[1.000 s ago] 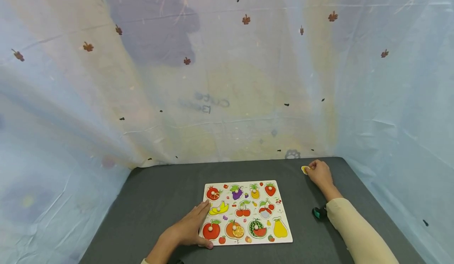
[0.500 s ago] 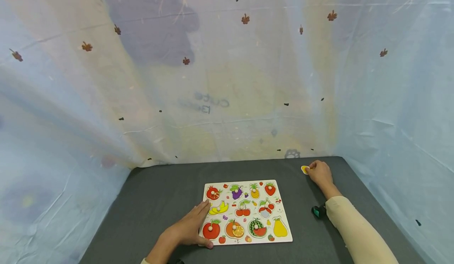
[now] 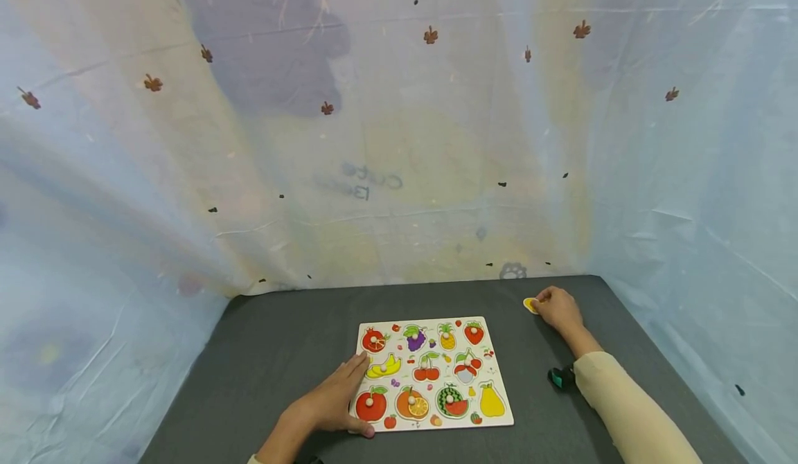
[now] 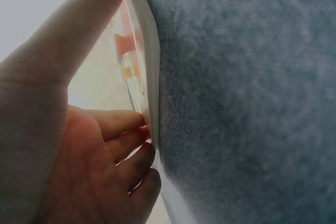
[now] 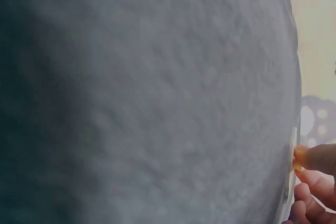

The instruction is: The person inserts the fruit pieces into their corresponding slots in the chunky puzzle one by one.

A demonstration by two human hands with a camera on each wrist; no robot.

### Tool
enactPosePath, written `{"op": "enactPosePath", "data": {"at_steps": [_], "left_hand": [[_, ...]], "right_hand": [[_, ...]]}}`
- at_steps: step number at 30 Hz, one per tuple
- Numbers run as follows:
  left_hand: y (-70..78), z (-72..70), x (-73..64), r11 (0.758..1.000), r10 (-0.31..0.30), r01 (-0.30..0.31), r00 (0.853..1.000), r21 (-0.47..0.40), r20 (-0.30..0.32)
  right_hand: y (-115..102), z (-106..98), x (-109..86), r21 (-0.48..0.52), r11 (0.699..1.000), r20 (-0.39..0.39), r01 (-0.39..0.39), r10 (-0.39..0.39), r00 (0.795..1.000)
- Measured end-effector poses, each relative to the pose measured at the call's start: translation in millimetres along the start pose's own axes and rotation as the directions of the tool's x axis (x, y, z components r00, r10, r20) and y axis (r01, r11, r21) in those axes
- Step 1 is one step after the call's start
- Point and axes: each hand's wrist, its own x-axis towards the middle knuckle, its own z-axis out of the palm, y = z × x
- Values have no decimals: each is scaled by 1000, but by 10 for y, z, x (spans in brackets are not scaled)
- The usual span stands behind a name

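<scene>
A white fruit puzzle board (image 3: 438, 360) with several knobbed pieces lies on the dark cloth. At its left side my left hand (image 3: 337, 395) rests with extended fingers along the edge and the thumb at the near left corner. The left wrist view shows these fingertips touching the board's side (image 4: 152, 66). Toward the back right, my right hand (image 3: 560, 308) pinches a small yellow puzzle piece (image 3: 530, 305) with a white border, low over the cloth. In the right wrist view, thumb and fingers meet at the thin piece (image 5: 292, 166), seen edge-on; its printed shape is partly hidden.
Grey cloth (image 3: 280, 339) covers the table around the board. Pale printed curtains (image 3: 399, 138) rise behind the table's far edge and along both sides. A black and green device (image 3: 561, 377) sits at my right wrist.
My right hand has shifted slightly left and toward me with the yellow puzzle piece. The left hand and the board stay in place.
</scene>
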Motion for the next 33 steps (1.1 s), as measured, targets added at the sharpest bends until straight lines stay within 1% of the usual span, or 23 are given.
{"op": "enactPosePath", "data": {"at_steps": [4,9,17,21,25,31,33], "left_hand": [[10,-2,-1,1000,-6,6,1000,-1,1],[1,3,5,1000,-6,6,1000,1,0],[-13,12,7,1000,0,0,1000,-2,-2],[-9,5,4,1000,1,-1,1000,2,-4],[-6,1,4,1000,0,0,1000,0,-2],[-9,5,7,1000,-2,2,1000,0,1],[-10,8,9,1000,-2,2,1000,4,0]], "right_hand": [[-47,36,-51,18,999,15,50,-51,999],[-133,79,-131,37,992,16,123,-124,992],[-221,143,-241,77,982,42,170,-173,984],[-267,158,-330,104,968,50,227,-233,971],[-338,147,-421,105,954,54,281,-287,956],[-457,104,-568,128,935,78,331,-342,937],[-488,93,-618,138,924,86,356,-370,925]]}}
